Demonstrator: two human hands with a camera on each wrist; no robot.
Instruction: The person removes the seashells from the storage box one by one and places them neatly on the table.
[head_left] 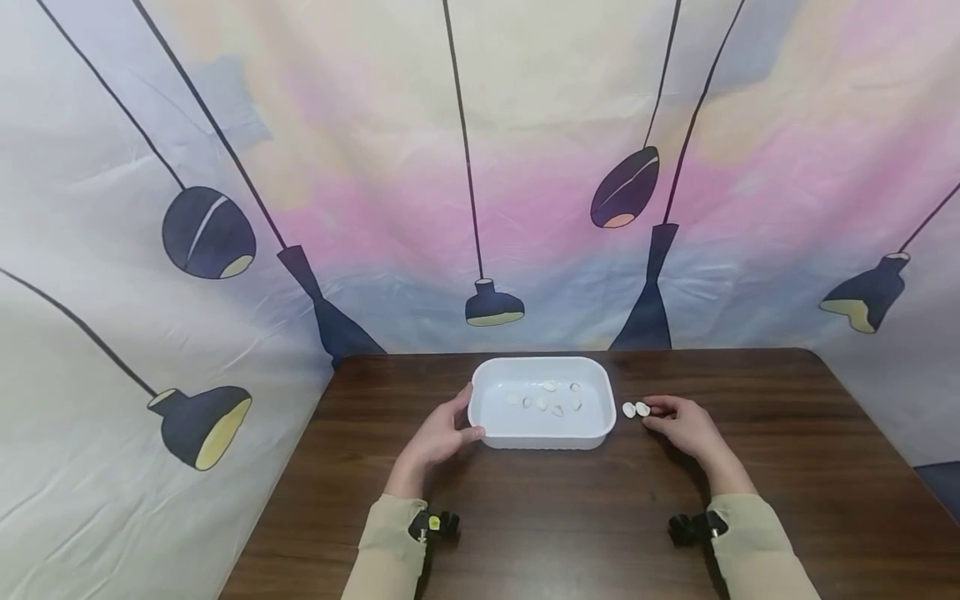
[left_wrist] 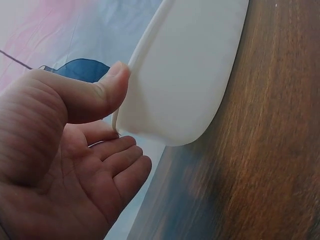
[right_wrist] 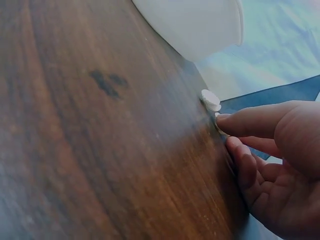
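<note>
A white rectangular plastic tray (head_left: 546,444) stands on the table, with several small pale seashells (head_left: 557,410) on its floor. My left hand (head_left: 441,429) holds the tray's left end, thumb at the front corner and index finger farther back. In the left wrist view, the other fingers of that hand (left_wrist: 85,155) lie loosely off the tray wall (left_wrist: 185,75). Right of the tray, two white shells lie side by side. My right hand (head_left: 684,427) pinches the nearer seashell (head_left: 642,409); the other shell (right_wrist: 210,100) sits just beyond the fingertips.
The dark brown wooden table (head_left: 547,525) has rounded far corners. Behind it hangs a cloth backdrop (head_left: 375,167) printed with lamps. A black wrist mount (head_left: 435,524) is on the left sleeve, and another mount (head_left: 697,527) is on the right one.
</note>
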